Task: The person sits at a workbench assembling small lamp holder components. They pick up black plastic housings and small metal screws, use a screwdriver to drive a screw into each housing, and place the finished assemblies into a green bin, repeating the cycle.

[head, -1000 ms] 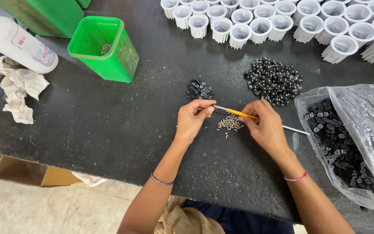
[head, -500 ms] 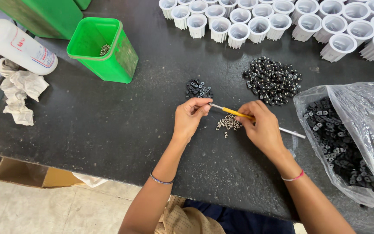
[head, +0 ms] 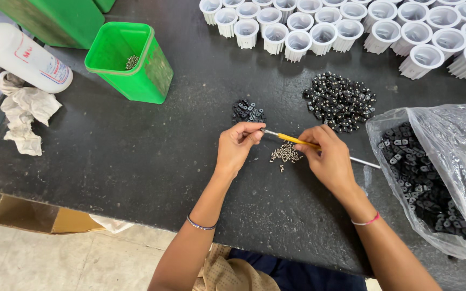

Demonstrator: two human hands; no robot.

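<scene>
At the middle of the black, rough-surfaced worktable point(head: 136, 161), the person's two hands meet over a small heap of tiny silver metal screws point(head: 285, 153). The right hand point(head: 327, 159) is curled around a slim screwdriver with a yellow plastic handle and a thin metal shaft point(head: 296, 140), thumb and fingers pinching the handle while the tool lies nearly flat, its tip pointing to about nine o'clock. The left hand point(head: 237, 146) is closed into a pinch at that tip, thumb and forefinger pressed together on something too small to make out. The screw heap lies on the table just beneath the tool, between the two hands.

At eleven o'clock from the hands, close by, sits a small cluster of black plastic clips point(head: 247, 111). At one o'clock, a little farther, lies a larger pile of round black parts with pale centres point(head: 339, 101). At three o'clock a clear plastic bag point(head: 449, 140) lies open on its side, filled with more black clips. Along the far edge, from twelve to two o'clock, stand rows of white ribbed plastic cups point(head: 351, 27), open ends up. At ten o'clock is a green square plastic tub point(head: 146, 75) with a few screws at its bottom; beyond it, at the table's far left, lie a white plastic bottle point(head: 20, 54) on its side and a crumpled whitish cloth point(head: 25, 110).
</scene>
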